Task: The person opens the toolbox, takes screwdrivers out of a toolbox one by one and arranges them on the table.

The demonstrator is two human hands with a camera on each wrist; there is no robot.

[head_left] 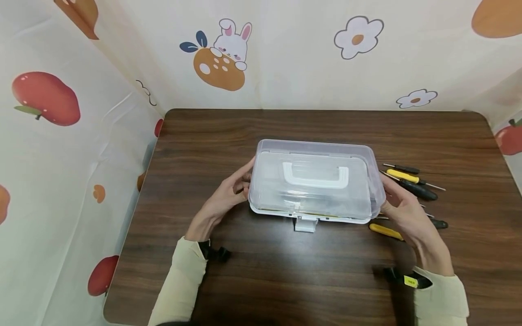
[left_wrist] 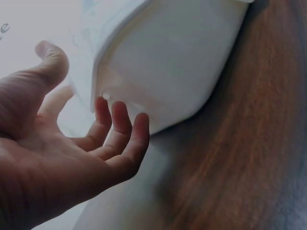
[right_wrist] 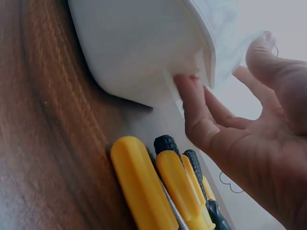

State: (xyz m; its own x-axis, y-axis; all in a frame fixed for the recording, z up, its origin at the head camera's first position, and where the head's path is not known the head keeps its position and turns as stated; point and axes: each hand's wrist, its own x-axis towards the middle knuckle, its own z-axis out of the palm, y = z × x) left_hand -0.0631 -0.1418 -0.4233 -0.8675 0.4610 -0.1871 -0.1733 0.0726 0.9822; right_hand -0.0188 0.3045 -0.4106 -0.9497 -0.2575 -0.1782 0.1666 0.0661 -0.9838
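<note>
A white plastic box (head_left: 265, 181) with a clear lid lies on the table between my two hands. A white carry handle (head_left: 316, 183) lies folded on the lid, and a latch (head_left: 305, 225) juts out at the front edge. My left hand (head_left: 228, 192) holds the left end, fingers bent beneath the rim, as the left wrist view shows against the box wall (left_wrist: 177, 57). At the opposite end my right hand (head_left: 409, 219) holds the box, its fingertips under the rim in the right wrist view. Whether the box base touches the table is hard to tell.
Screwdrivers lie to the right of the box, partly behind my right hand: a black one (head_left: 420, 190), a yellow and black one (head_left: 401, 175), a yellow-handled one (head_left: 385, 231) and others. Printed curtains (head_left: 285, 68) hang beyond the brown wooden table (head_left: 212, 131).
</note>
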